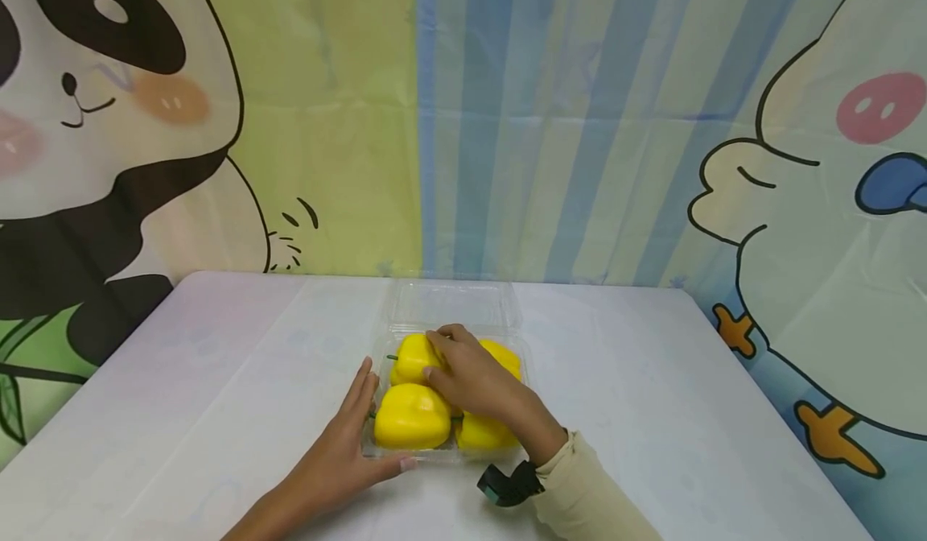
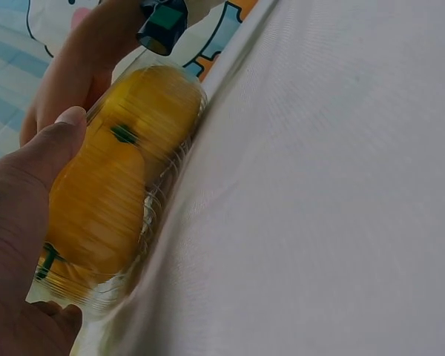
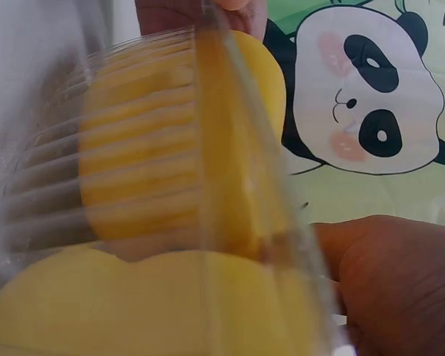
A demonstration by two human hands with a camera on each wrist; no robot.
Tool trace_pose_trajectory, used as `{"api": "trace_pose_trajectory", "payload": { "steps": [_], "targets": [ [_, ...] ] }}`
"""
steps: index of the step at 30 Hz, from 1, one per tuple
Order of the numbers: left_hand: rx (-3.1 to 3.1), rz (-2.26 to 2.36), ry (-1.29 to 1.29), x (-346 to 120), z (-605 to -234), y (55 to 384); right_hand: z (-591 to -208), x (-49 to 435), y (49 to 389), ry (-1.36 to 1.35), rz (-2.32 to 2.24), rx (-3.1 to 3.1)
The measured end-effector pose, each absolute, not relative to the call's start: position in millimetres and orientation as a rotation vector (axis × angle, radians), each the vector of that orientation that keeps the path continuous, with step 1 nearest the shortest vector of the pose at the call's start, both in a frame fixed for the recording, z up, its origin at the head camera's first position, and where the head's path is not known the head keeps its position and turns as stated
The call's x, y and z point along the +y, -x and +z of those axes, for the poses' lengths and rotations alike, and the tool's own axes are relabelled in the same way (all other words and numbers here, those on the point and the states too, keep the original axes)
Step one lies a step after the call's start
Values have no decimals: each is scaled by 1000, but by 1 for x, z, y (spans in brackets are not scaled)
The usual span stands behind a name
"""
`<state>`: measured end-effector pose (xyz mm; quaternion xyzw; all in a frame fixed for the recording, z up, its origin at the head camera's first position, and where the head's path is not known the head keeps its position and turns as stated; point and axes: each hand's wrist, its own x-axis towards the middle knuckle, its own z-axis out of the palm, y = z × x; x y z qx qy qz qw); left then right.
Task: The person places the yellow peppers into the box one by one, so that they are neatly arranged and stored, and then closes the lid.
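Observation:
Several yellow bell peppers sit in a clear plastic clamshell container (image 1: 449, 454) in the head view. My right hand (image 1: 474, 372) reaches over it, thumb and fingers gripping the back left bell pepper (image 1: 414, 356), whose green stem points left. The front left bell pepper (image 1: 411, 419) lies nearest my left hand (image 1: 348, 444). That hand rests against the container's front left corner, fingers stretched along the left side, thumb at the front edge. In the left wrist view two bell peppers (image 2: 96, 208) show through the ribbed wall. My right hand partly hides the right-hand peppers (image 1: 487, 432).
The container's clear lid (image 1: 452, 303) lies folded back toward the rear of the white table (image 1: 217, 380). A dark wrist camera (image 1: 509, 485) sits on the right wrist beside a beige sleeve (image 1: 590, 489). Behind hangs a cartoon-printed curtain (image 1: 340, 122).

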<state>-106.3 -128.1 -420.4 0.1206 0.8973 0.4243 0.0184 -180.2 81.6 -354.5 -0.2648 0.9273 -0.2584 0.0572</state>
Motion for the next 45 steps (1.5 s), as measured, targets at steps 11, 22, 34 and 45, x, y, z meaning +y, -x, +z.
{"api": "trace_pose_trajectory", "payload": {
  "steps": [11,22,34,45],
  "targets": [
    [2785,1299,-360,-127,-421,107,-352,88,181,835,-894,2780],
    [2788,1308,-362,-128,-421,107,-354,87,181,878,-843,2808],
    [2789,1317,-391,-129,-421,106,-343,99,180,947,-957,2736],
    [2778,1325,-377,-129,-420,106,-326,124,185,1005,-1050,2707]
  ]
}}
